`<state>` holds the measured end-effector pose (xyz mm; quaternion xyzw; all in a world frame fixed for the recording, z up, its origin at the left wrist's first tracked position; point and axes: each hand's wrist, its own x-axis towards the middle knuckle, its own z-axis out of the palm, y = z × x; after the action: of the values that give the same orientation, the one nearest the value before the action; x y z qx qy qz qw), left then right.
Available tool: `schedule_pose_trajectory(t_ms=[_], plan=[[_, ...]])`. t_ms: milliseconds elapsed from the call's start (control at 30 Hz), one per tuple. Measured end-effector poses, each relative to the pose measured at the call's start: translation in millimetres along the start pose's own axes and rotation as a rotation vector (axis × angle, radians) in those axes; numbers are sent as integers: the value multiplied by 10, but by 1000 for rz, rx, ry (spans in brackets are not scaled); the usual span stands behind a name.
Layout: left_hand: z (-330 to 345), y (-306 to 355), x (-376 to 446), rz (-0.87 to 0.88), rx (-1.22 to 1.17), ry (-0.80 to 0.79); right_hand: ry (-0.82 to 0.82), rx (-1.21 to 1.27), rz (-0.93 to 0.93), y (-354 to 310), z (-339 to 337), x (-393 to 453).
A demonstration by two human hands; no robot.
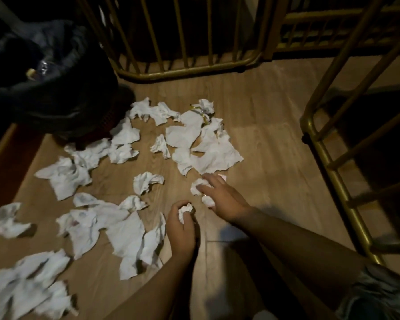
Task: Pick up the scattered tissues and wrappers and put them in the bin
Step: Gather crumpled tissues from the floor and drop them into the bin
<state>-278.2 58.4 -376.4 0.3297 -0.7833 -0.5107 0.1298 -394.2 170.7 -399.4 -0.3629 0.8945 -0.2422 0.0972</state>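
Note:
Several crumpled white tissues lie scattered over the wooden floor (263, 125); the biggest flat one (214, 155) is at centre right. A gold wrapper (200, 112) sits among the far tissues. The bin (56, 105), lined with a dark bag, stands at the upper left. My left hand (181, 229) is closed around a balled tissue (184, 210) low over the floor. My right hand (222, 197) presses down on a small crumpled tissue (196, 187), fingers curled over it, with another white scrap under the palm.
A gold metal barred frame (185, 70) stands behind the tissues. A second gold frame (328, 158) runs down the right side. A dark strip of flooring (7, 158) borders the left. My knee in frayed shorts (379, 296) shows at the lower right.

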Motion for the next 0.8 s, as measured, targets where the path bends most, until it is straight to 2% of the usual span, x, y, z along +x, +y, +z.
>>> schedule_pose_trajectory(t_ms=[100,267,400,533,600,700,800], plan=[[-100,-2,18,-29,-17,28,10,-79,2,-20,106,-61],[-224,115,141,-128,-70,59,56,-26,34,-40,129,-134],[-321,346,268,-81,-122,17,253,143,158,-284,-71,37],[-597,714,613,-169,-280,-3,418,314,247,-748,-466,447],[-872,980,869,-192,-272,-12,407,426,303,-1029,-703,682],[-1423,1435,1155,-126,-185,-91,317,610,328,-1444,-1000,1041],[-1966,1789,1410,-50,-194,-1,252,795,296,-1921,-1287,1361]])
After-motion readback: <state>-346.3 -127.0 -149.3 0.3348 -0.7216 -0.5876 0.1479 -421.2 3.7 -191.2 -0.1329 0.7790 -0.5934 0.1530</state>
